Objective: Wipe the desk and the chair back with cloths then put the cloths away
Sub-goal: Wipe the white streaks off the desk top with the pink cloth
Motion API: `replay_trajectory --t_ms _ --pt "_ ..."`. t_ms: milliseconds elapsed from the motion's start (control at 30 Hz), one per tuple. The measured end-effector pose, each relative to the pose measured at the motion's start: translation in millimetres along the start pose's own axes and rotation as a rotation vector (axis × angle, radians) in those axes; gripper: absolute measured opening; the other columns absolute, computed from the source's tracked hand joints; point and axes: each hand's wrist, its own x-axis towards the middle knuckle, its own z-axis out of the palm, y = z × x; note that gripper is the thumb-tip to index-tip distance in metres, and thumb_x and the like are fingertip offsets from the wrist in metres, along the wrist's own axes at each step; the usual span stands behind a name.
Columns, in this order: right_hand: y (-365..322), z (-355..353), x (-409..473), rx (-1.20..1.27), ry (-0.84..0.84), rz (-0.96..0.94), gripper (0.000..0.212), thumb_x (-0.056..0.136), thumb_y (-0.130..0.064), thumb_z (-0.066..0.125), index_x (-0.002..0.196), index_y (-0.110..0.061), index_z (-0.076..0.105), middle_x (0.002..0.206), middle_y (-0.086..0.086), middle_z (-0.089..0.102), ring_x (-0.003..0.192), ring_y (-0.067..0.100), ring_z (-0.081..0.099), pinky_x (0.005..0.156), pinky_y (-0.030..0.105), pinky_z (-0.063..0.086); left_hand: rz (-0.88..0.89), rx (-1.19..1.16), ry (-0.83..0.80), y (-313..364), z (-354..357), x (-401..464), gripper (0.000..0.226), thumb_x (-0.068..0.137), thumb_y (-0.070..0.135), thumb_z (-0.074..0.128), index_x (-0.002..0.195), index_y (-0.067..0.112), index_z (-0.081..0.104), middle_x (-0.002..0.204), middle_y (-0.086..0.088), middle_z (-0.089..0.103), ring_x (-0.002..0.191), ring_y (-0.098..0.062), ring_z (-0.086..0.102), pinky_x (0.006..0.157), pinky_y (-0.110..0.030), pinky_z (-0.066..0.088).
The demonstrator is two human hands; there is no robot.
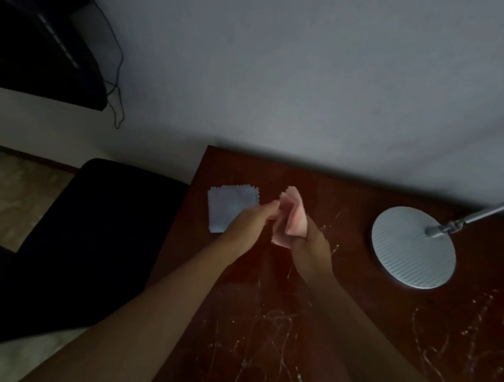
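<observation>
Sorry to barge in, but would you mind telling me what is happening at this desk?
A person is holding a pink cloth with both hands above a dark wooden desk: the left hand pinches one edge and the right hand grips the bunched lower part. A blue cloth lies flat on the desk near its far left corner. The desk shows pale scratchy streaks, a round lamp base stands to the right, and a black chair is to the left.

Both forearms reaching forward, left hand (249,221) fingertips pinched, right hand (308,248) fingers curled, hands close together
</observation>
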Motion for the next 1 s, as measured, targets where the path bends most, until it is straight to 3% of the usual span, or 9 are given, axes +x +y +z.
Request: replay_trajectory --t_ms 100,233,333,400,500,700,833,900,1000 --pt "4.0 12.3 -22.2 0.090 0.076 0.083 0.049 0.089 -0.025 0.061 0.135 -0.036 0.050 0.104 -0.011 0.069 0.078 0.007 0.065 0.072 0.033 0.053 0.012 0.045 0.019 -26.0 -23.8 -34.7 0.041 0.104 0.041 0.041 0.127 0.017 0.065 0.113 0.008 0.059 0.117 -0.012 0.053 0.085 -0.024 0.033" --pt "8.0 31.7 -55.1 0.008 0.071 -0.025 0.076 0.090 -0.012 0.050 0.148 -0.050 0.019 0.131 -0.024 0.054 0.092 0.000 0.063 0.077 0.024 0.052 -0.018 0.228 0.123 -77.0 -56.7 -71.4 0.042 0.104 0.043 0.042 0.132 0.019 0.061 0.129 0.000 0.060 0.122 -0.019 0.053 0.097 -0.031 0.037" --pt "6.4 62.3 -78.3 -0.151 -0.005 -0.161 0.081 0.090 -0.005 0.042 0.154 -0.040 0.006 0.159 -0.010 0.024 0.128 0.020 0.050 0.094 0.040 0.050 -0.067 0.365 0.194 -126.6 -79.6 -94.5 0.043 0.104 0.044 0.039 0.138 0.022 0.054 0.140 -0.002 0.054 0.127 -0.020 0.051 0.098 -0.031 0.038" --pt "6.9 86.3 -86.7 -0.214 -0.033 -0.181 0.077 0.091 -0.007 0.040 0.155 -0.035 0.007 0.162 -0.006 0.014 0.144 0.024 0.027 0.104 0.049 0.042 -0.120 0.409 0.240 -158.5 -89.7 -106.4 0.049 0.103 0.046 0.039 0.147 0.024 0.043 0.152 -0.001 0.041 0.138 -0.021 0.041 0.110 -0.035 0.034" --pt "9.9 123.3 -90.9 -0.228 -0.068 -0.228 0.073 0.091 -0.013 0.038 0.152 -0.041 0.010 0.162 -0.009 0.014 0.149 0.016 0.010 0.108 0.046 0.036 -0.198 0.556 0.240 -202.1 -101.1 -120.9 0.062 0.103 0.050 0.035 0.158 0.026 0.018 0.165 0.002 0.014 0.152 -0.021 0.015 0.120 -0.047 0.017" --pt "33.7 177.2 -88.6 -0.626 -0.312 -0.302 0.080 0.093 -0.025 0.048 0.156 -0.024 -0.001 0.163 0.006 0.002 0.150 0.029 0.000 0.116 0.052 0.023 -0.170 0.555 0.214 -246.2 -97.8 -133.5 0.071 0.104 0.049 0.036 0.159 0.021 0.001 0.167 0.002 -0.004 0.153 -0.018 -0.006 0.121 -0.042 0.003" --pt "50.1 205.7 -105.2 -1.037 -0.497 -0.386 0.086 0.090 -0.070 0.019 0.154 -0.018 -0.007 0.160 0.011 -0.019 0.146 0.029 -0.022 0.120 0.052 -0.004 -0.101 0.444 0.300 -265.9 -94.8 -131.6 0.064 0.106 0.044 0.031 0.159 0.020 0.004 0.167 0.001 -0.006 0.153 -0.014 -0.006 0.125 -0.044 0.005" --pt "56.2 215.2 -118.3 -1.114 -0.449 -0.417 0.086 0.090 -0.066 0.002 0.154 -0.009 -0.001 0.159 0.018 -0.016 0.145 0.031 -0.022 0.120 0.051 -0.006 -0.060 0.421 0.368 -276.2 -93.5 -127.9 0.062 0.106 0.041 0.031 0.159 0.018 0.007 0.167 -0.002 -0.001 0.153 -0.015 0.000 0.125 -0.043 0.011" --pt "61.9 227.7 -129.9 -1.066 -0.340 -0.486 0.076 0.099 -0.050 0.004 0.150 0.005 0.018 0.158 0.025 0.005 0.148 0.035 -0.005 0.121 0.047 0.000 0.013 0.403 0.478 -287.4 -94.5 -121.4 0.060 0.103 0.040 0.032 0.158 0.019 0.017 0.165 -0.005 0.019 0.151 -0.019 0.020 0.120 -0.047 0.027"
